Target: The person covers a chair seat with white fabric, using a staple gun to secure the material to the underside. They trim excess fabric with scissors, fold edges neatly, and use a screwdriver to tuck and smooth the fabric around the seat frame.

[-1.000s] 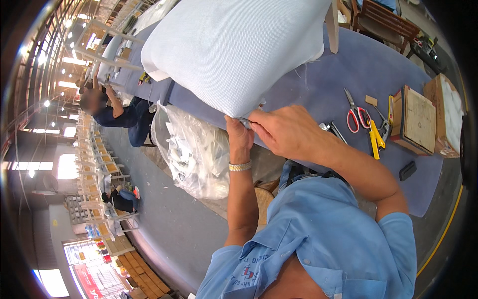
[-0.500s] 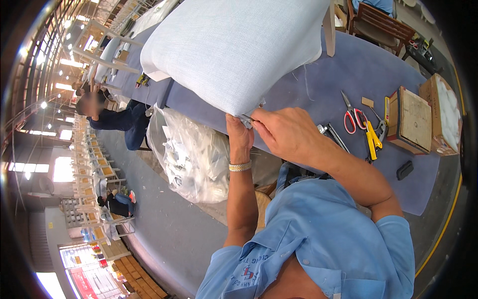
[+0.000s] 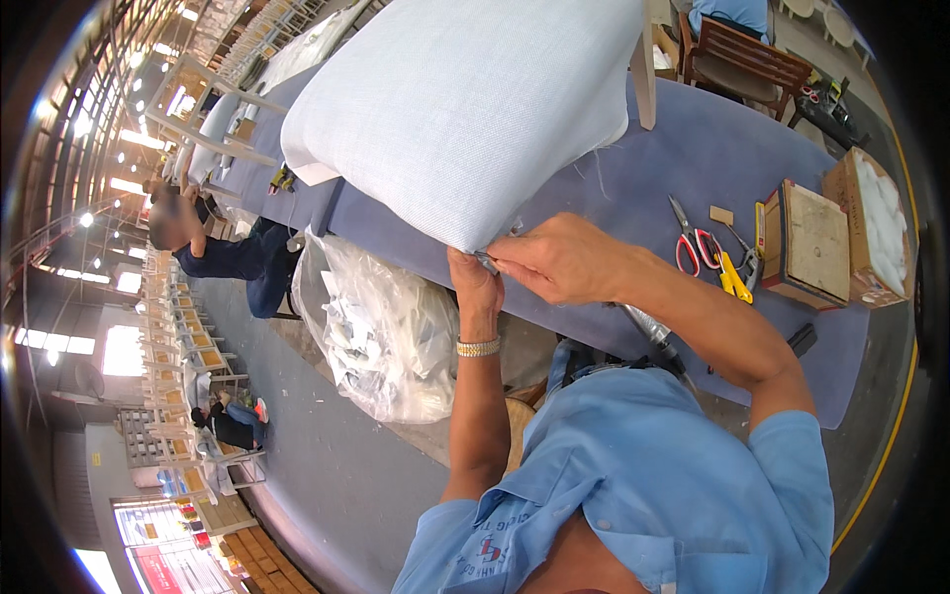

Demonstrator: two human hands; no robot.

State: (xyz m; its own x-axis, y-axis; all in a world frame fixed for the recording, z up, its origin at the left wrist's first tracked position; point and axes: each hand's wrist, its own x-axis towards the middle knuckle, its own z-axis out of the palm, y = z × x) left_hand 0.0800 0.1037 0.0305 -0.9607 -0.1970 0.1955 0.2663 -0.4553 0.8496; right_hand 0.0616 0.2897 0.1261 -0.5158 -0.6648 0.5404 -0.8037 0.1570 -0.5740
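Observation:
A chair seat covered in pale blue-grey woven fabric (image 3: 455, 119) lies on the blue-covered table, its near corner pointing toward me. My left hand (image 3: 477, 282) grips the fabric at that corner from below, thumb up against the edge. Right beside it, my right hand (image 3: 559, 259) is closed in a pinch at the same corner. What sits between its fingertips is small and mostly hidden; a bit of loose grey fabric shows there. Stray threads hang from the seat's right edge.
Right of my hands on the table (image 3: 633, 198) lie scissors (image 3: 696, 249), a yellow-handled tool (image 3: 732, 280), a black block (image 3: 803, 340) and two boxes (image 3: 811, 243). A metal tool (image 3: 653, 332) lies under my right forearm. A plastic bag of scraps (image 3: 381, 332) stands left. A co-worker (image 3: 233, 252) sits beyond.
Both hands stay at the seat corner, slightly lower in view. My right hand has turned, and the thin dark tool seen in its fingers earlier no longer shows clearly.

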